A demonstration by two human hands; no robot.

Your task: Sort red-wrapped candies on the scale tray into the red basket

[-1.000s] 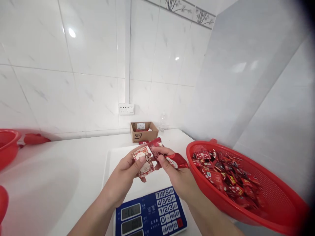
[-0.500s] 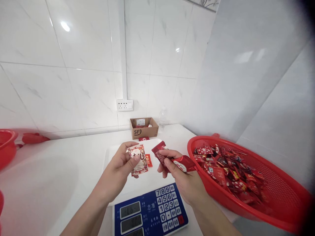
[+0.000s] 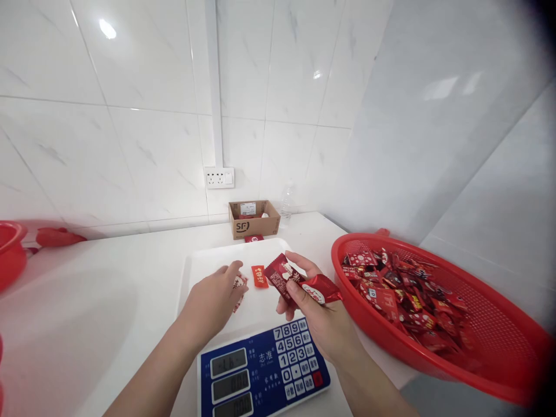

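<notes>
My left hand is low over the white weighing pan, its fingers around a white packet with a red floral pattern. Much of that packet is hidden behind the hand. Just right of it, a small orange-red packet lies on the pan. My right hand is closed on a dark red candy packet with a crimped edge and a shiny red wrapped candy with a white oval label. Below both hands is the scale's blue keypad and display panel.
A big red perforated basket of wrapped candies stands at the right. Behind the pan are a cardboard box, a dark red packet and a clear bottle. Another red basket is at the left edge.
My left hand has lowered the patterned packet toward the pan and turned so its back faces me. My right hand keeps both candies, with more of the dark red packet showing.
</notes>
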